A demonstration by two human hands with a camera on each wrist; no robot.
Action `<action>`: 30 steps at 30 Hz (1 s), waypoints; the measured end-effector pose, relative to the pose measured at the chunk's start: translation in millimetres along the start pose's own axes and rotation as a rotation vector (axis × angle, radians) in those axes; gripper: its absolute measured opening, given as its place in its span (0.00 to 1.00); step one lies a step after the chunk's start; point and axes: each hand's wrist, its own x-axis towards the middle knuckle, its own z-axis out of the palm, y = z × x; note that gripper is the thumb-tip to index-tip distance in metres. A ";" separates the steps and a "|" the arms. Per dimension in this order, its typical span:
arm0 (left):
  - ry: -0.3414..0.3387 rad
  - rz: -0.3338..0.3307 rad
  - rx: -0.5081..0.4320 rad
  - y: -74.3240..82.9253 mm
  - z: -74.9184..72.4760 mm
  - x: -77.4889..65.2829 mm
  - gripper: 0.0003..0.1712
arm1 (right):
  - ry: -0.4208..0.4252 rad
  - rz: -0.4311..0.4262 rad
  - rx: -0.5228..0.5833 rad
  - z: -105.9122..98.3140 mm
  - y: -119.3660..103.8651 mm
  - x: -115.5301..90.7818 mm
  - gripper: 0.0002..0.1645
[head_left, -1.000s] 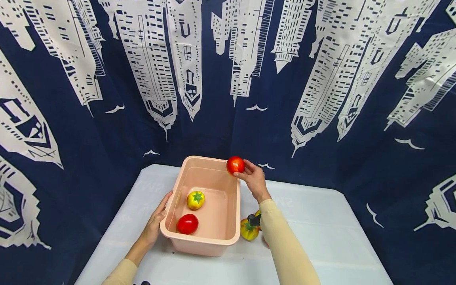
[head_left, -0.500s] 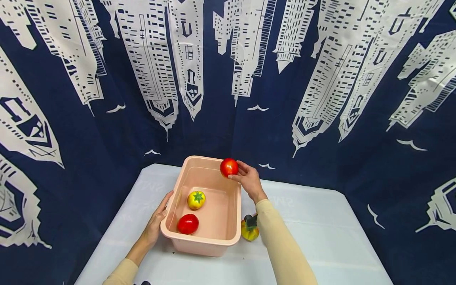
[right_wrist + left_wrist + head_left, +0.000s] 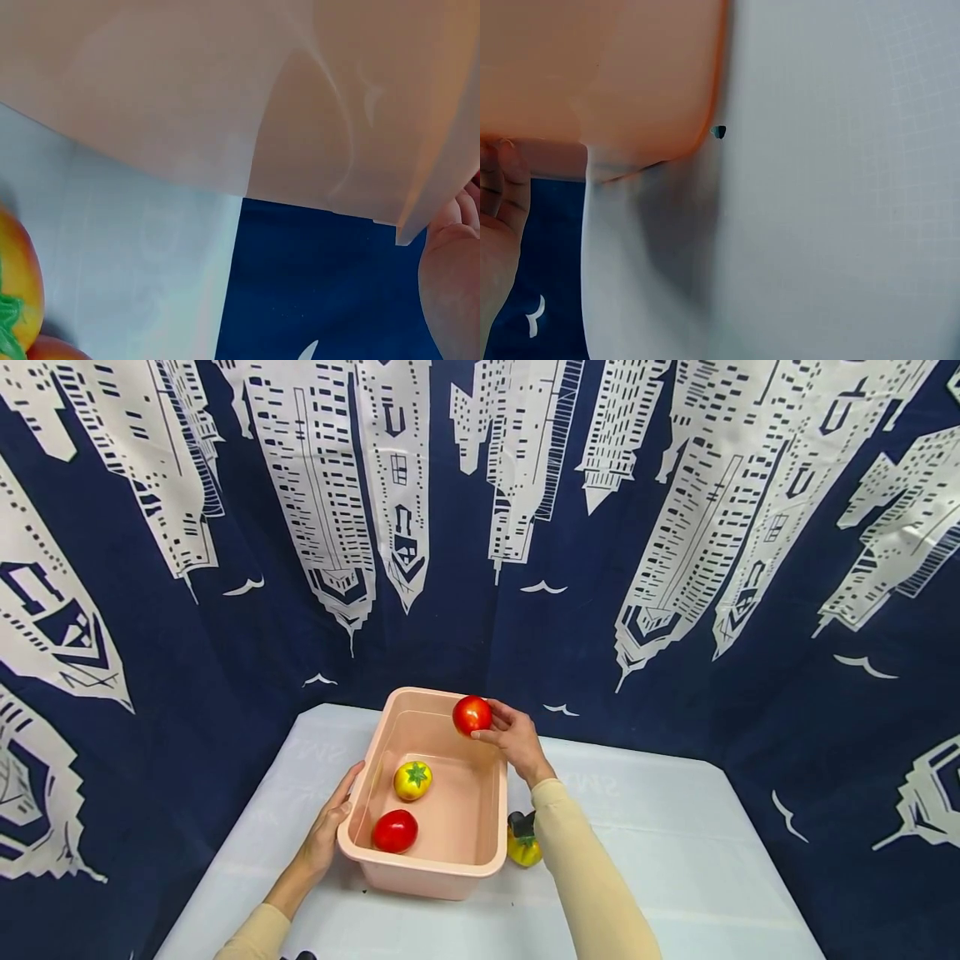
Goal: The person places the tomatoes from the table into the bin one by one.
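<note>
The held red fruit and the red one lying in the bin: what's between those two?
In the head view, the yellow fruit lies roughly between them, on the floor of the bin.

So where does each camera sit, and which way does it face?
Head: on the person's head, looking forward and down at the pink bin; left hand, right hand and beige sleeves show.
Left wrist: on that wrist, facing the bin's outside and table; left hand, partly, at left edge.
Right wrist: likewise, facing the bin's outer side; right hand, partly, at right edge.
Both wrist views share the bin and table.
</note>
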 end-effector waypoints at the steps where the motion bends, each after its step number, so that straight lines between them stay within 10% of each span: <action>1: 0.000 0.000 0.000 0.0 0.1 0.0 0.39 | 0.001 0.002 -0.003 0.4 0.3 0.1 0.42; 30: 0.006 -0.003 -0.006 -1.2 1.6 -1.0 0.39 | -0.010 -0.009 0.063 -0.7 -2.3 -3.8 0.43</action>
